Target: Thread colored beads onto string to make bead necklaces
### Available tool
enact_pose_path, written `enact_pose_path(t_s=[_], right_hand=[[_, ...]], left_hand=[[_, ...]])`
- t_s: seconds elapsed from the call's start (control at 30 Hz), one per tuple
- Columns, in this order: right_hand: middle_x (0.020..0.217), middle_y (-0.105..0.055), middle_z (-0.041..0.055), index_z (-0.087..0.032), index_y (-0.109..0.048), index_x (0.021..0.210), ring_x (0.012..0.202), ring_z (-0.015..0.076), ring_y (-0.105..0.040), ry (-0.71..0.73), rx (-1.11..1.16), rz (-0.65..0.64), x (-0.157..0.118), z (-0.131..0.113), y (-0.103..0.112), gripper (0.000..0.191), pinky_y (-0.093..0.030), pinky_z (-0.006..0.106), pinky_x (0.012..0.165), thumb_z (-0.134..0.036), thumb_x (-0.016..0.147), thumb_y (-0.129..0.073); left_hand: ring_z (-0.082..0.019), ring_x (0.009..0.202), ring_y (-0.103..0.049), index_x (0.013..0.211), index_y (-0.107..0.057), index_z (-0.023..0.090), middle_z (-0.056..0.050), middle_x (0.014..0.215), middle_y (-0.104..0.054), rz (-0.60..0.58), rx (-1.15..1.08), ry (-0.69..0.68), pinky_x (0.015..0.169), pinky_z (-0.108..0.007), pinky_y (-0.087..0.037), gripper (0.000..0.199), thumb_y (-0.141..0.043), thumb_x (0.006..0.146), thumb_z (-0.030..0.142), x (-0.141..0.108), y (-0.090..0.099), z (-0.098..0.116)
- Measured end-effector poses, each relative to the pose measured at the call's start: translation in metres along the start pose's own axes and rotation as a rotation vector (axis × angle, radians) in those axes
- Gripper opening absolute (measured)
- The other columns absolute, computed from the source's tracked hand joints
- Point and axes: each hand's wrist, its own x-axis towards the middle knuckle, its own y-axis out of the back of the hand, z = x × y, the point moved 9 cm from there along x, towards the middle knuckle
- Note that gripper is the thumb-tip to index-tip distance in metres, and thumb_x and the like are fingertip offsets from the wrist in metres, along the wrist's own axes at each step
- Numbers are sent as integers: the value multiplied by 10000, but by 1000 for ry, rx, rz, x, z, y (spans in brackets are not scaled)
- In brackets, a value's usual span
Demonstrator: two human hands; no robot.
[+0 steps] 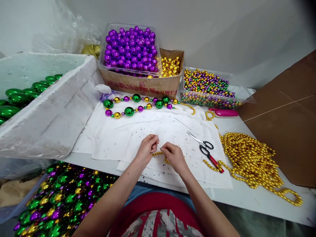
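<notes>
My left hand (149, 145) is raised over the white cloth (111, 141), thumb and fingertips pinched together. Beside it, a small gap away, my right hand (172, 154) is closed in a pinch too. Whatever lies between either hand's fingertips is too small to make out. A short string of gold beads (158, 153) shows beneath and beside my right hand, partly hidden by it. Behind the hands lies a necklace of large green, purple and gold beads (129, 111), with a tail of small gold beads. Black-handled scissors (204, 144) and a long thin needle (186, 126) rest to the right.
A heap of gold bead strings (249, 158) lies at right near a cardboard panel (283, 121). Behind stand a tub of purple beads (130, 49), a cardboard box (138, 82) and a tub of mixed beads (209, 89). A foam box (49, 121) holds green beads at left.
</notes>
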Motion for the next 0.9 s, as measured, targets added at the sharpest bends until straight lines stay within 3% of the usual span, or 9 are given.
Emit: enact_pose_path(t_s=[0.2,0.33,0.47,0.53,0.63,0.7,0.9], right_hand=[[539,-517,-32,-210,-587,657,521,129,-437,73,-183,33,-10,-7,-2,195,-310,247,509,-286,814,-499],[658,-585,-12,-214,-646,728,567,134,-467,74,-152,46,-10,-8,1,173,-346,259,558,-287,815,-515],[821,-594,22,-212,-712,850,601,123,-453,57,59,144,3,-9,20,181,-369,271,581,-328,766,-600],[684,-549,-4,-202,-720,889,524,103,-386,-46,288,78,13,-2,18,236,-307,252,490,-357,722,-659],[464,-362,-78,-172,-712,904,427,70,-220,-199,550,-82,23,7,5,329,-142,235,415,-388,656,-721],[445,-322,-94,-165,-699,866,418,60,-188,-222,606,-110,28,9,2,339,-102,231,410,-393,618,-742],[457,-355,-93,-194,-602,684,401,49,-217,-205,656,-35,32,14,1,265,-111,219,387,-369,570,-764]], left_hand=[[-3,418,-326,736,-499,143,28,626,-505,-4,-59,26,354,-120,-150,335,-782,627,286,0,2,-1],[-4,424,-321,737,-500,144,31,619,-491,-11,-44,25,359,-114,-158,329,-778,638,288,-2,2,-1],[-4,429,-304,741,-508,145,31,627,-484,-85,14,11,368,-115,-164,287,-745,690,299,-6,-3,-1],[-6,432,-303,750,-521,146,29,636,-487,-124,43,15,373,-120,-172,274,-735,706,311,-8,-6,-3],[-15,443,-323,776,-544,149,25,643,-490,-169,77,23,374,-128,-173,260,-725,720,328,-10,-11,-5],[-20,448,-332,782,-552,150,22,641,-493,-181,99,27,374,-131,-169,256,-720,724,333,-11,-12,-6],[-28,461,-343,734,-536,150,26,618,-480,-188,135,38,391,-140,-182,245,-717,719,314,-12,-11,-6]])
